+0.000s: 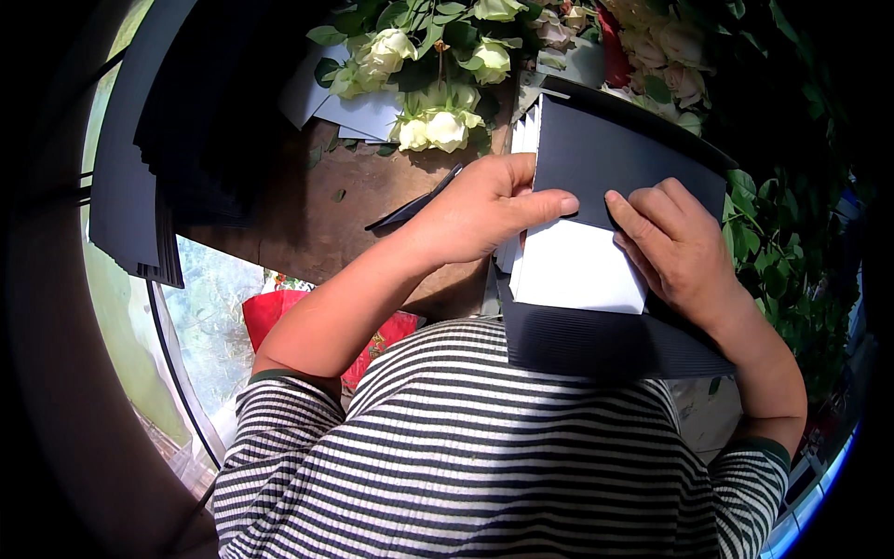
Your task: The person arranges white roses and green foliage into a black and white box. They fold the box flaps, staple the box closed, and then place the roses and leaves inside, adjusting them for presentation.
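Note:
Before my torso stands a stack of dark cardboard sheets, seen edge-on as a ribbed dark block point(605, 340) at the near end. On it lie a smooth dark grey card sheet point(624, 149) and, nearer me, a plain white sheet point(579, 270). My left hand point(484, 210) grips the left side of the grey sheet, thumb on top and fingers partly hidden by the edge. Bent and close together, the fingers of my right hand point(678, 244) close at the grey sheet's near edge; their undersides are hidden.
White roses point(438, 116) and white papers point(358, 114) lie on the brown wooden table point(345, 210), with a thin dark object point(414, 200) nearby. More pale roses point(666, 56) and leaves point(773, 242) border the right. Stacked dark sheets point(126, 177) stand left, above red material point(270, 312).

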`<state>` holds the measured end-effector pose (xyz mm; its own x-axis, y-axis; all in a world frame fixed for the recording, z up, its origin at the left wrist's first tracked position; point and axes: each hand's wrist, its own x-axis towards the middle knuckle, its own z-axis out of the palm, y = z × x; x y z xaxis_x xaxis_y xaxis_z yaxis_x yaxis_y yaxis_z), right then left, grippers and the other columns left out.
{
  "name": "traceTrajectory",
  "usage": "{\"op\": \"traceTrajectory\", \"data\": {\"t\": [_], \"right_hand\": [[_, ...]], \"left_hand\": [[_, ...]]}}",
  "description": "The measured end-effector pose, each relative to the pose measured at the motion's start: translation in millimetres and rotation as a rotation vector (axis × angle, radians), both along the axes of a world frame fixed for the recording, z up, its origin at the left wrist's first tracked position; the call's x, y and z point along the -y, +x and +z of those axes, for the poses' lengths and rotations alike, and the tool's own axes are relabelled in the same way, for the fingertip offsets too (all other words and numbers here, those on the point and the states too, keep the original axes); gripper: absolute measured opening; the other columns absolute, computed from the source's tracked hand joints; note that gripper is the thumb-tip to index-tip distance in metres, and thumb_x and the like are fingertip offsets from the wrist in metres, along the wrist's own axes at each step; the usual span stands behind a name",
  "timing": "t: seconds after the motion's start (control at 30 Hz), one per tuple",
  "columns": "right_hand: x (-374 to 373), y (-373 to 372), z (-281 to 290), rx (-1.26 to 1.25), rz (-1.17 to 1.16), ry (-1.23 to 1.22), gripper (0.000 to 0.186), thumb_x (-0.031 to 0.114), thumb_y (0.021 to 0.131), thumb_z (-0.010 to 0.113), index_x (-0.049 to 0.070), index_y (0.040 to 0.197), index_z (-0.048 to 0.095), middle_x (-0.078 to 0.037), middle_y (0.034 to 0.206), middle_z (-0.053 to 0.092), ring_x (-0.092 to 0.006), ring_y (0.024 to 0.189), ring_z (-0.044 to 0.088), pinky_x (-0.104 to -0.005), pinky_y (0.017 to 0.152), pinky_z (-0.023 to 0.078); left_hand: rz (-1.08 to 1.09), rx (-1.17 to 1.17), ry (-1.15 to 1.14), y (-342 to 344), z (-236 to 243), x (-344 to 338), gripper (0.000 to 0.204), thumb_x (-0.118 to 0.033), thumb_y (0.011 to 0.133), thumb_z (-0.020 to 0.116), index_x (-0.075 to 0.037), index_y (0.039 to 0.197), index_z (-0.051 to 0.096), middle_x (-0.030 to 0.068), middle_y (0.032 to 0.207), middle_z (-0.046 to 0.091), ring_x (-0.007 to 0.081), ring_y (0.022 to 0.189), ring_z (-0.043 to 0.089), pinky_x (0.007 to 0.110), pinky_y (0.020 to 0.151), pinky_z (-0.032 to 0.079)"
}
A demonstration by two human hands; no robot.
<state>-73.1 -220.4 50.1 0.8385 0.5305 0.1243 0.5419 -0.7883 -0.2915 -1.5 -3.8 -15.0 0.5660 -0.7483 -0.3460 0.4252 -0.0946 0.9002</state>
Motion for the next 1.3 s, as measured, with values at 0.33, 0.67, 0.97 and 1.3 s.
{"op": "traceTrajectory", "data": {"t": [0.33,0.67,0.97,1.3], "right_hand": [[-16,-25,66,-0.554,-0.059,0.135,0.017,0.015,0.073,0.071,0.004,0.073,0.059,-0.008,0.063,0.047,-0.0267,0.058,0.053,-0.0371,0.055,0.045],[9,26,13,-0.647,-0.119,0.162,0.023,0.019,0.076,0.068,-0.001,0.070,0.060,-0.016,0.064,0.056,-0.0324,0.062,0.057,-0.0405,0.057,0.043],[6,35,5,-0.757,-0.279,0.140,0.035,0.025,0.082,0.068,-0.002,0.062,0.057,-0.013,0.050,0.045,-0.0212,0.047,0.042,-0.0348,0.049,0.036],[-4,14,-16,-0.196,-0.282,0.015,0.037,0.037,0.078,0.070,0.005,0.061,0.060,-0.009,0.062,0.059,-0.0264,0.057,0.055,-0.0376,0.054,0.043]], "left_hand": [[-0.068,0.025,-0.106,13,-14,-2,0.032,-0.030,0.092,0.063,0.000,0.104,0.063,-0.0006,0.075,0.061,0.0070,0.066,0.056,0.021,0.058,0.046],[-0.092,-0.069,-0.076,15,-16,-4,0.031,-0.032,0.098,0.053,-0.002,0.097,0.061,0.0002,0.074,0.059,0.0058,0.060,0.054,0.020,0.054,0.043],[-0.156,-0.015,-0.063,21,-8,-14,0.045,-0.041,0.094,0.056,0.003,0.101,0.059,0.0061,0.078,0.063,0.0099,0.067,0.058,0.022,0.058,0.046],[-0.051,0.208,-0.031,2,-16,-3,0.043,-0.032,0.088,0.068,0.005,0.107,0.058,0.0049,0.080,0.063,0.0088,0.068,0.057,0.024,0.059,0.047]]}}
